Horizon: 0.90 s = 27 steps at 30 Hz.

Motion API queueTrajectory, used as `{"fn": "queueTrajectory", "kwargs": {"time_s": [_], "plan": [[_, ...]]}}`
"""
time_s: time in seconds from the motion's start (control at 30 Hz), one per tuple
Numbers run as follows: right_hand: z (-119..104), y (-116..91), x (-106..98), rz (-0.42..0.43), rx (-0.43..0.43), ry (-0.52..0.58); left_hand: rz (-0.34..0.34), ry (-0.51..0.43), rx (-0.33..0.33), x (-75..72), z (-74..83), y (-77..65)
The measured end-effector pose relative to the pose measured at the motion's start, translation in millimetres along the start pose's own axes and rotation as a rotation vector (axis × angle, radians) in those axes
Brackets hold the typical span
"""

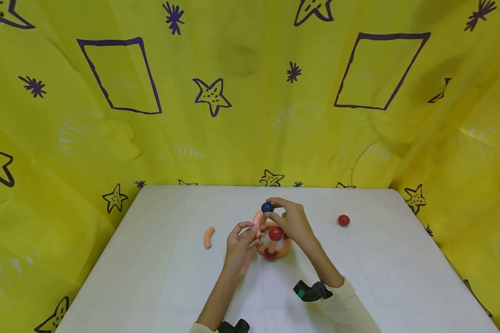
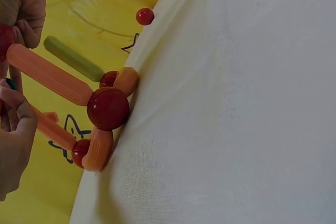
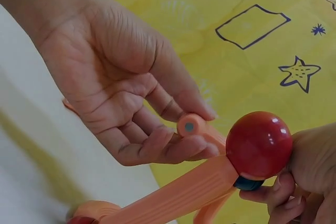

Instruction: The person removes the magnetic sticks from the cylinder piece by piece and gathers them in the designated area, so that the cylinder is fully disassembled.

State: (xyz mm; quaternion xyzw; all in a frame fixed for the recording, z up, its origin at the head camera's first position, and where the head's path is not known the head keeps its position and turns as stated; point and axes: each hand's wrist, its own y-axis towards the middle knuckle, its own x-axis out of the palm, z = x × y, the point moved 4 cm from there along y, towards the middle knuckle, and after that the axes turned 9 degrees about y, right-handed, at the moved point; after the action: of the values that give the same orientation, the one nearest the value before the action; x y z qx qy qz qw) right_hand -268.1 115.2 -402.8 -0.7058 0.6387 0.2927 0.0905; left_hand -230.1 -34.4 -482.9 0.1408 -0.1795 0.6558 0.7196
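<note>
A toy frame of orange rods and red balls stands on the white table. Its base is a ring of curved orange pieces joined by red balls. From it a straight orange rod rises to a red ball. My left hand pinches a curved orange piece between thumb and fingers, its round end showing a grey spot in the right wrist view. Across from it, my right hand pinches a dark blue ball behind the red one, close by the curved piece.
A loose curved orange piece lies on the white table to the left. One loose red ball lies to the right. A yellow patterned curtain encloses the table's back and sides.
</note>
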Motion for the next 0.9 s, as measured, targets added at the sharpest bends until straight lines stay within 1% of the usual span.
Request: {"fn": "queueTrajectory", "kwargs": {"time_s": [0.2,0.5,0.67,0.77,0.9], "plan": [[-1,0,-1,-0.013,0.006,-0.003,-0.007,0.071,0.021,-1.4,-0.7,0.2],[-5,1,0,-0.043,-0.016,0.014,-0.031,0.12,-0.019,-4.1,-3.1,0.7],[-3,2,0,-0.046,-0.03,0.006,-0.033,0.151,-0.021,-6.2,-4.6,-0.5],[-2,2,-1,-0.042,-0.031,0.007,-0.017,0.162,-0.023,-8.2,-5.4,-1.6],[-2,1,0,-0.057,-0.037,0.023,0.042,0.183,-0.031,-13.6,-4.5,-2.5]]}}
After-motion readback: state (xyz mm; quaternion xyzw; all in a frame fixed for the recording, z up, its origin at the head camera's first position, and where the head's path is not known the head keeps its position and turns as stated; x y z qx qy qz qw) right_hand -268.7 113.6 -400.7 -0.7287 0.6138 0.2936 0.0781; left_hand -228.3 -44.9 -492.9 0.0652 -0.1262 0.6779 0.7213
